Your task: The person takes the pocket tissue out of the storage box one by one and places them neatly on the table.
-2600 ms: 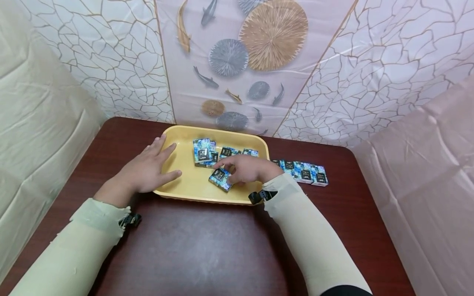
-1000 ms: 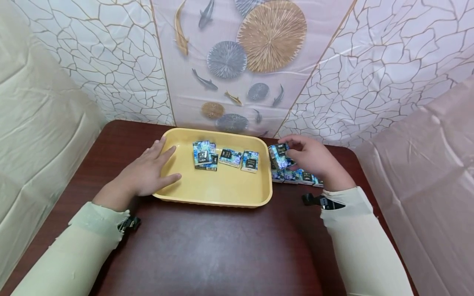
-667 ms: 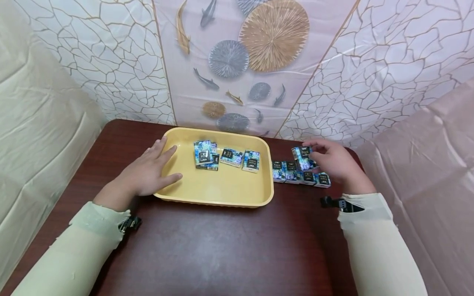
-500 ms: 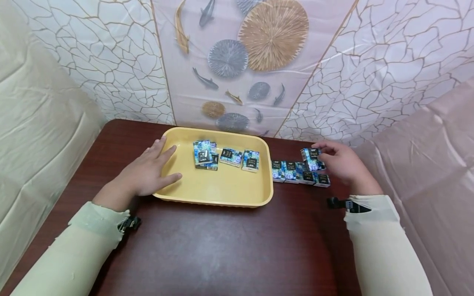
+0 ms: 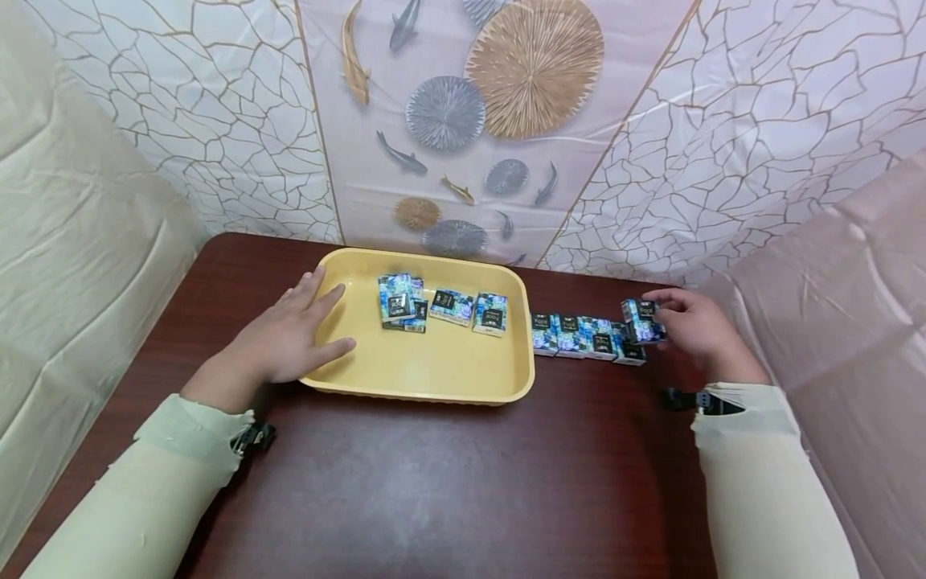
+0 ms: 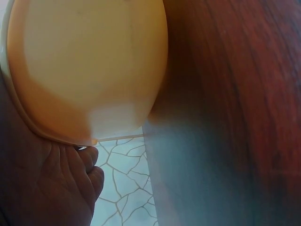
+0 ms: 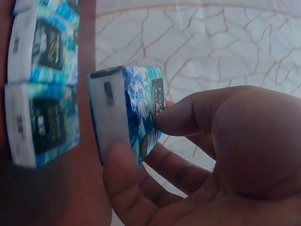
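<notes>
My right hand (image 5: 694, 327) pinches a small blue floral pack (image 5: 642, 321) with a black label, thumb on its printed face and fingers at the far side. It is tilted above the right end of a row of matching packs (image 5: 570, 334) on the table. The right wrist view shows the held pack (image 7: 127, 110) beside two row packs (image 7: 44, 125), its white edge facing the camera. My left hand (image 5: 278, 334) lies with spread fingers on the left rim of the yellow tray (image 5: 427, 400); in the left wrist view, the hand (image 6: 56, 183) is at the rim.
Inside the tray lie several more packs: two overlapping (image 5: 396, 297), one turned sideways (image 5: 452, 306) and one upright (image 5: 490, 314). The row starts right against the tray's right side. Patterned cloth walls (image 5: 448, 185) stand at the back and sides of the dark red table (image 5: 434, 482).
My right hand took a pack from the tray's front, lifted it out, and moved it rightward over the row to its right end. My left hand has stayed on the rim.
</notes>
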A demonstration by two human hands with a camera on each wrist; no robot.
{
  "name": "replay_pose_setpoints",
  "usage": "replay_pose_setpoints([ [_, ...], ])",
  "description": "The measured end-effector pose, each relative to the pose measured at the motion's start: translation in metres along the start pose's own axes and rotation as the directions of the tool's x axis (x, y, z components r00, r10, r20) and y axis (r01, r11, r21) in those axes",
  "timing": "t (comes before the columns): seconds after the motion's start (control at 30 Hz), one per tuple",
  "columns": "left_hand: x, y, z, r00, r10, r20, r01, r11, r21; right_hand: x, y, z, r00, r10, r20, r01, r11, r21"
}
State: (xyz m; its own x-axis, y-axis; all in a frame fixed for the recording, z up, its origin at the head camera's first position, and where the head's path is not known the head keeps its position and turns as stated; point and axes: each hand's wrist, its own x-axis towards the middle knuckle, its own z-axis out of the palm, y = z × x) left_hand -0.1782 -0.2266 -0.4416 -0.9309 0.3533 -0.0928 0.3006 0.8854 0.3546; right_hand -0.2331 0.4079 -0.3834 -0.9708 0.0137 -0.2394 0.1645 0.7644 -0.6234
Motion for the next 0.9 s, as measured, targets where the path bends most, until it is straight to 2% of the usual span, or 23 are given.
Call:
replay_pose_setpoints([
  [0.6,0.000,-0.001,0.000,1.000,0.011,-0.019,-0.011,1.000,-0.006,0.007,0.031,-0.003,0.996,0.079,-0.041,-0.078,0.997,0.020],
  [0.9,0.000,-0.003,0.001,1.000,0.009,-0.023,-0.009,1.000,-0.002,0.013,0.049,-0.007,0.995,0.101,-0.008,-0.101,0.995,0.006],
])
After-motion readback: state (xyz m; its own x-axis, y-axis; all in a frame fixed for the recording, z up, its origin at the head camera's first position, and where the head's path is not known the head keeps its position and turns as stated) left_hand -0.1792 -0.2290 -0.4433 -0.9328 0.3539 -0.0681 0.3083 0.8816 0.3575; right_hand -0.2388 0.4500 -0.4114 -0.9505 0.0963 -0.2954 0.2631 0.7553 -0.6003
